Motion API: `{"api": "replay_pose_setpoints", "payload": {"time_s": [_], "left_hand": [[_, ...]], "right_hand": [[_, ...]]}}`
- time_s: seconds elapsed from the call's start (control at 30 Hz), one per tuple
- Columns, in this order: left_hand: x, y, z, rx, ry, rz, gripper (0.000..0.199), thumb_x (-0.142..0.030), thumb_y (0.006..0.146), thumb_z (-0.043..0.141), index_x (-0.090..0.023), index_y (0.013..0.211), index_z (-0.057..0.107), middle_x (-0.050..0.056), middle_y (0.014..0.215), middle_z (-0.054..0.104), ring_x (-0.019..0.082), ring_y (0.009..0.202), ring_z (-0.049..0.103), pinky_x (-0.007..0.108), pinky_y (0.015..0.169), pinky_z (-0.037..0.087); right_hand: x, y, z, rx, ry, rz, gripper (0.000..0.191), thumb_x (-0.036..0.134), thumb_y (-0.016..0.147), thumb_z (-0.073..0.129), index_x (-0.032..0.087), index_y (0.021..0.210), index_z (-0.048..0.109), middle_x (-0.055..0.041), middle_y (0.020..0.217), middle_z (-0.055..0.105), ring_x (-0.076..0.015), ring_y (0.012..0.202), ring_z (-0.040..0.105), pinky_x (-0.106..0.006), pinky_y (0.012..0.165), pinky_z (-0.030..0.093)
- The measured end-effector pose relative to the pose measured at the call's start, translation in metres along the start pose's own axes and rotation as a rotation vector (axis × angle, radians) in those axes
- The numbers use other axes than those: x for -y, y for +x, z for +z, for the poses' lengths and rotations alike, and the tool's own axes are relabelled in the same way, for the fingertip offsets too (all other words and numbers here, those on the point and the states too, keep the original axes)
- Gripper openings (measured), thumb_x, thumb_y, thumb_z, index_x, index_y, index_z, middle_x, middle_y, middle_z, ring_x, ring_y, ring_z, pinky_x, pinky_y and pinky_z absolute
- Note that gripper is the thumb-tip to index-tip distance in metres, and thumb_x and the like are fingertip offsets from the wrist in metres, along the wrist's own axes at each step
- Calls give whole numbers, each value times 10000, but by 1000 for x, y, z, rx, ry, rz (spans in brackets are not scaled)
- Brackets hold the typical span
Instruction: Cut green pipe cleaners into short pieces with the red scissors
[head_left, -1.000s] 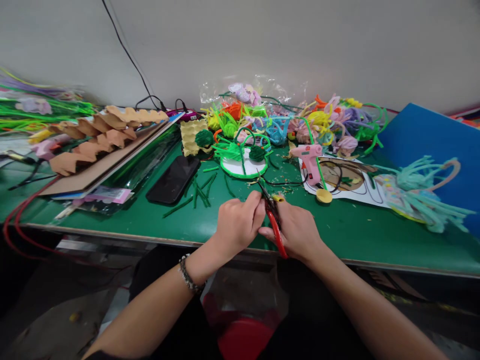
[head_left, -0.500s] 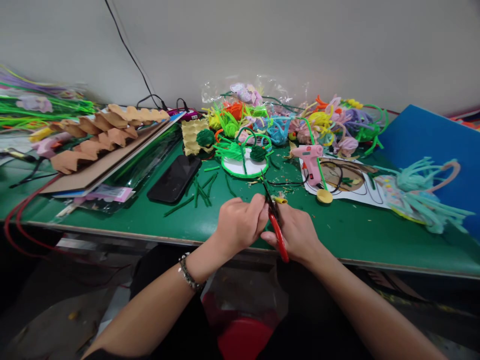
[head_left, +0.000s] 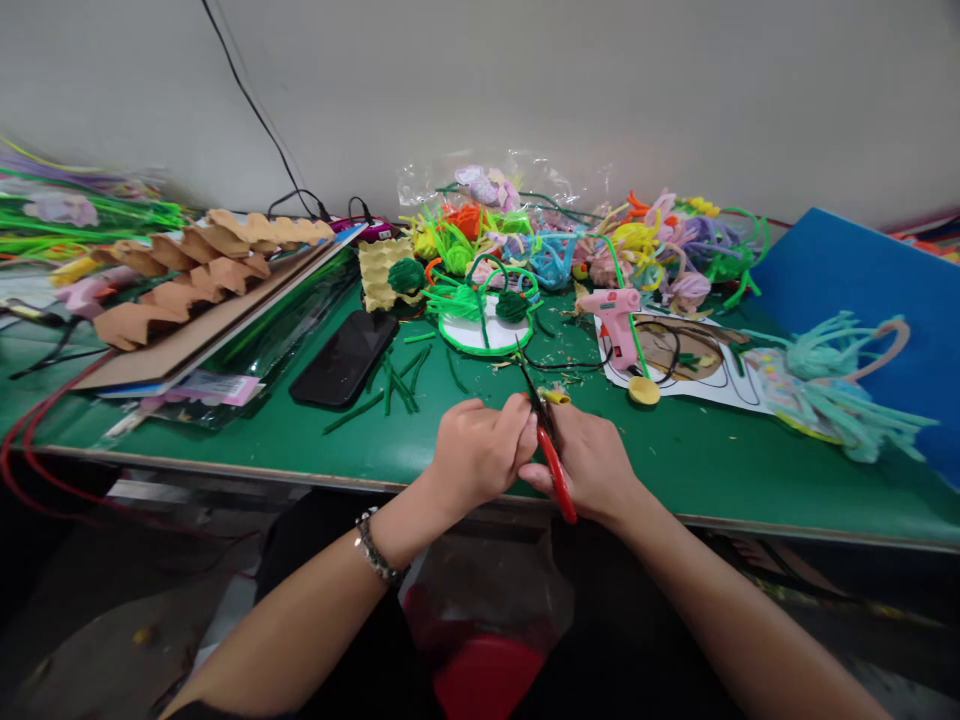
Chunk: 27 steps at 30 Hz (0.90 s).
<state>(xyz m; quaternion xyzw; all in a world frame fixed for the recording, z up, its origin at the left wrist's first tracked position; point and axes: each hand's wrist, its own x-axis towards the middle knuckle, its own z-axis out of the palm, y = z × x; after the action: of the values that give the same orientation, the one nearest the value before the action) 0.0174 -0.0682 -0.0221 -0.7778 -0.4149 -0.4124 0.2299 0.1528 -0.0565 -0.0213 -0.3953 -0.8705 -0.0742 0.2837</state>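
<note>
Red-handled scissors are held in my right hand, their dark blades pointing away from me over the table. My left hand is closed in a fist right beside the blades, thumb and fingers pressed together; what it pinches, if anything, is hidden. Just past my right knuckles a small yellow piece shows, and I cannot tell whether the hand touches it. Beyond the blade tips lies a round white piece edged in green pipe cleaner, with fuzzy green bundles on it.
Cut green stems lie near a black phone. A pink glue gun stands right of centre by white cut-outs. Colourful pipe-cleaner bundles line the wall. Egg-carton strips lie left; a blue board leans right.
The view has shifted slightly, so the table things sit a little further left. Both hands and the scissors keep nearly the same pose.
</note>
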Motion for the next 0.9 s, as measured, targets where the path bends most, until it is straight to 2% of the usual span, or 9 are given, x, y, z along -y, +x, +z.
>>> {"api": "replay_pose_setpoints", "payload": {"time_s": [0.37,0.6,0.9], "left_hand": [[0,0,-1,14,-18,-15,308,-167,858,230,-168,643,450,-39,351,478,113,305,435,241,404,295],[1,0,-2,6,-50,-24,293,-168,849,232,-182,631,427,-34,362,478,114,319,435,241,411,292],[1,0,-3,12,-56,-30,298,-168,849,238,-181,613,420,-24,361,463,120,323,426,245,407,292]], "right_hand": [[-2,-2,-1,83,70,57,646,731,717,60,188,684,407,-34,521,530,-140,405,462,-228,418,248],[-2,-2,-2,50,145,63,615,745,705,116,197,670,393,-3,496,471,-120,393,408,-230,421,255],[-3,-1,-2,75,318,87,616,782,667,173,202,638,377,43,465,379,-91,402,329,-215,413,283]]}}
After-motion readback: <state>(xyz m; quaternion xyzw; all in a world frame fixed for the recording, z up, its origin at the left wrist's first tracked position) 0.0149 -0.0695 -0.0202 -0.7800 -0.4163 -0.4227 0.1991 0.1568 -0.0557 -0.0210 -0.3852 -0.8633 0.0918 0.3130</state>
